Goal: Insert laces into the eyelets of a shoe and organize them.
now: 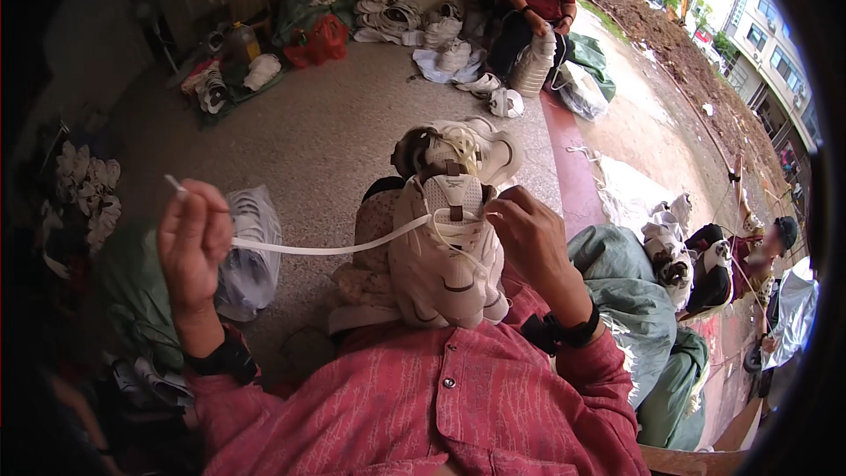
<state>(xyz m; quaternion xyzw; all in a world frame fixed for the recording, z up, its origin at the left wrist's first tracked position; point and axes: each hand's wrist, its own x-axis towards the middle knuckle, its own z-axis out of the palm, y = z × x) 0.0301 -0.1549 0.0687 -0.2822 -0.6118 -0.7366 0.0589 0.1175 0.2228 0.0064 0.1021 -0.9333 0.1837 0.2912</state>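
On my lap, against my red shirt, rests a pale sneaker upper (449, 278) with mesh and brown pull tabs. A flat white shoelace (330, 250) runs from its eyelets, with one loop lying over the front. My left hand (196, 238), raised at the left, is closed on this lace, whose tip pokes above the fingers. Close against the sneaker's right side, my right hand (533, 234) has its fingers curled in a pinch; what lies between them is hidden. Just beyond is another pale sneaker upper (476, 145) with yellowish laces.
A person (542, 0) sits at the far right with a stack of pale shoe parts (533, 66). Green sacks (626, 300) lie at my right, a clear plastic bag (249, 251) at my left. Shoe piles (388, 0) and a red bag (319, 42) lie along the back wall.
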